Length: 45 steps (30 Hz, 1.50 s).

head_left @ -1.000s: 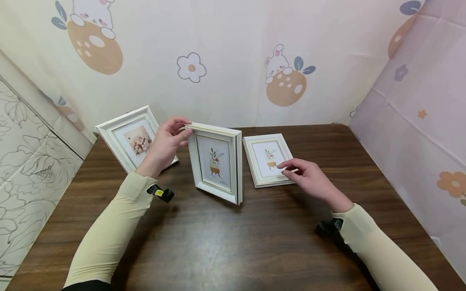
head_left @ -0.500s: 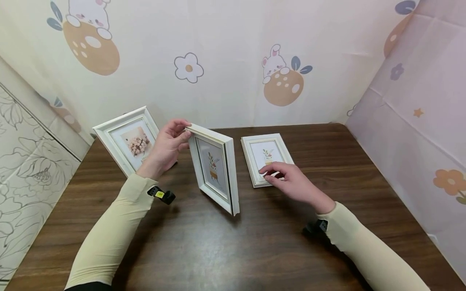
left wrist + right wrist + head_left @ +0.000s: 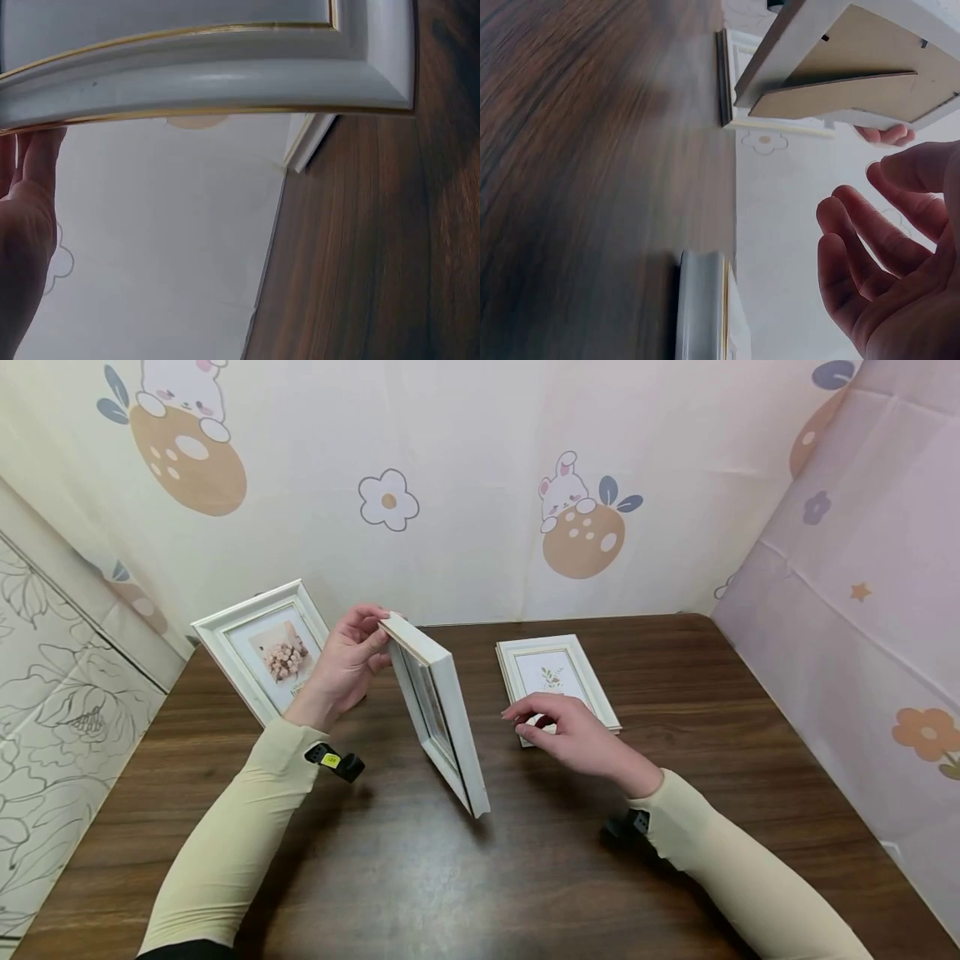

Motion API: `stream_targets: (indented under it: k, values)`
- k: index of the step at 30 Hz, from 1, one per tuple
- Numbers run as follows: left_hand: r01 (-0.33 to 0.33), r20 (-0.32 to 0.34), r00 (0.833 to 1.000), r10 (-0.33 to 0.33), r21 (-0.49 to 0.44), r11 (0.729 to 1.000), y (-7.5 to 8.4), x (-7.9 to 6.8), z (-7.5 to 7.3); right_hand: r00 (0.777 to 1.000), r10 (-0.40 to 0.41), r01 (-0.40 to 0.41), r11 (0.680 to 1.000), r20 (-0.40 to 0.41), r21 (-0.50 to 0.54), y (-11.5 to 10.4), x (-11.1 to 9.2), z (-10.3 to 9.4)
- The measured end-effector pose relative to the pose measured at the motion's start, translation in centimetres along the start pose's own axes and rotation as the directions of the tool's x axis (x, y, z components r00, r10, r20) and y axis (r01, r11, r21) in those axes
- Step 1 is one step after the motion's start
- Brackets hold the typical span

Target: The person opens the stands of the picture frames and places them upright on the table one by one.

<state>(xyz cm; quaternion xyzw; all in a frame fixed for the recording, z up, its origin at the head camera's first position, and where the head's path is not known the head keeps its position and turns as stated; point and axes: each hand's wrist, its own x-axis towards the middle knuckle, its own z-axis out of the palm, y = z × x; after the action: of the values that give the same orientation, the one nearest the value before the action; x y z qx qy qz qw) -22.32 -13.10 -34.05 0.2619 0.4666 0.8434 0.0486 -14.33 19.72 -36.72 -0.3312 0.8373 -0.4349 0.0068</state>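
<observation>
My left hand (image 3: 348, 656) grips a white picture frame (image 3: 459, 735) by its upper left corner. The frame stands upright, turned nearly edge-on in the head view; its gold-lined front (image 3: 225, 82) fills the top of the left wrist view. On its back, visible in the right wrist view, a tan easel leg (image 3: 832, 94) sticks out a little. My right hand (image 3: 577, 739) hovers right of that frame with loosely curved fingers, holding nothing. It partly covers a second white picture frame (image 3: 536, 646), which lies flat showing a plant print.
A third white picture frame (image 3: 247, 612), with a pink flower print, stands tilted at the left, partly behind my left forearm. All are on a dark wooden table (image 3: 420, 877). A patterned curtain (image 3: 465, 552) rises at the table's back edge.
The held frame has swung from facing me to nearly edge-on, its free side coming nearer. My right hand has moved left across the lying frame toward it. The left grip is unchanged.
</observation>
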Motion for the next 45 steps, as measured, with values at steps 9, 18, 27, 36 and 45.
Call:
stream_targets:
  k: [9, 18, 27, 36, 45]
  values:
    - [-0.007, 0.139, 0.990, 0.038, -0.217, 0.976, -0.1, 0.1, -0.1, 0.995, -0.098, 0.098, 0.995, 0.009, 0.006, -0.5, 0.8, 1.1]
    - [0.007, 0.230, 0.971, 0.070, -0.321, 0.947, -0.3, 0.3, 0.1, 0.992, -0.122, 0.120, 0.992, 0.033, 0.042, -1.6, 1.5, 2.2]
    - [-0.001, 0.232, 0.970, 0.072, -0.292, 0.956, -0.6, 0.2, 0.4, 0.984, -0.176, 0.176, 0.983, -0.006, 0.056, -2.2, 2.1, 3.8]
    - [-0.003, 0.210, 0.976, 0.066, -0.287, 0.958, -0.5, 0.2, 0.8, 0.973, -0.222, 0.227, 0.970, -0.065, 0.086, -2.6, 2.7, 4.8]
    - [0.007, 0.250, 0.966, 0.074, -0.306, 0.952, -0.4, 0.1, 1.1, 0.980, -0.194, 0.200, 0.970, -0.054, 0.137, -3.0, 2.8, 5.7]
